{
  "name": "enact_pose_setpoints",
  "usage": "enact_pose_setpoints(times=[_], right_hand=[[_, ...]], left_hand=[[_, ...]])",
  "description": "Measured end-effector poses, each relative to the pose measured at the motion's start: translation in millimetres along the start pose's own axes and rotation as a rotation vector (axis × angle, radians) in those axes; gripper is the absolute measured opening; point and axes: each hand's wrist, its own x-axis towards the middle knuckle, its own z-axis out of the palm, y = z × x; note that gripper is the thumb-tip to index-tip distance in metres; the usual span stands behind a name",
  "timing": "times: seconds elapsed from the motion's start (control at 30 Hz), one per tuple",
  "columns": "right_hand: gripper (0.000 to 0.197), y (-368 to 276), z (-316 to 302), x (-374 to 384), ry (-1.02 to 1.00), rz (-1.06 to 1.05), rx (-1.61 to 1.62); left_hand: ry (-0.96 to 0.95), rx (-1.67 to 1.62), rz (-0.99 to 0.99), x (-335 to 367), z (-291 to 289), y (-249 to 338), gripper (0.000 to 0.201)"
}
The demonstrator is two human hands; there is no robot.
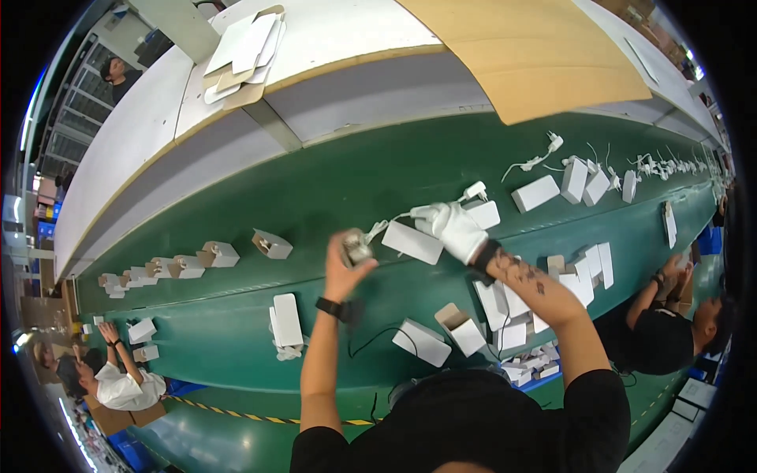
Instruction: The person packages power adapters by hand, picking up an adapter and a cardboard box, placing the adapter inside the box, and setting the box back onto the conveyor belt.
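Left hand (344, 266): bare, black strap at the wrist, over the middle of the green work surface (347, 169); fingers curled around a small pale open-topped carton (359, 249), its contents blurred.

Right hand (453, 229): in a white glove, black band at the wrist, just right of the left; fingers bent over the far end of a closed white rectangular cardboard box (413, 242). Whether they grip it cannot be told.

Thin white cable (377, 231): looped between the hands, from beside the carton to the gloved fingertips.

White plug adapter (475, 191): just beyond the glove, beside a second white box (484, 214) partly hidden by it.

Left: a lone open white carton with brown interior (273, 244); farther left, a row of similar open cartons (187, 266).

Right, far: a white box lying flat (535, 194); another white adapter with trailing cord (555, 142).

Near edge: a closed white box (422, 343); beside it, an open brown-lined carton (461, 329); to the right, a cluster of white boxes (505, 307).

Far side: white shelf (339, 31) bearing a large tan cardboard sheet (544, 55).

Co-workers: one in white (126, 386), left; one in black (658, 335), right.
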Motion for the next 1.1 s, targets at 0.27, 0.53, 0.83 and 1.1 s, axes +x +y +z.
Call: enact_pose_setpoints(times=[0.27,0.53,0.83,1.1], right_hand=[[0.028,64.4,118.3,65.8,-0.702,-0.556,-0.346],[0.019,57.6,113.6,76.3,-0.821,0.057,-0.143],[0.048,40.9,94.4,59.2,-0.184,0.477,0.023],[0.029,-7.4,-79.9,-17.4,0.029,0.436,1.100]], left_hand=[[0.101,0.127,-0.139,45.2,-61.9,-150.2,0.086],[0.571,0.045,-0.196,-29.9,-70.2,-43.5,0.076],[0.546,-0.108,-0.221,-112.5,-2.0,57.9,0.049],[-0.344,-1.547,-0.881,-88.2,130.6,92.8,0.058]])
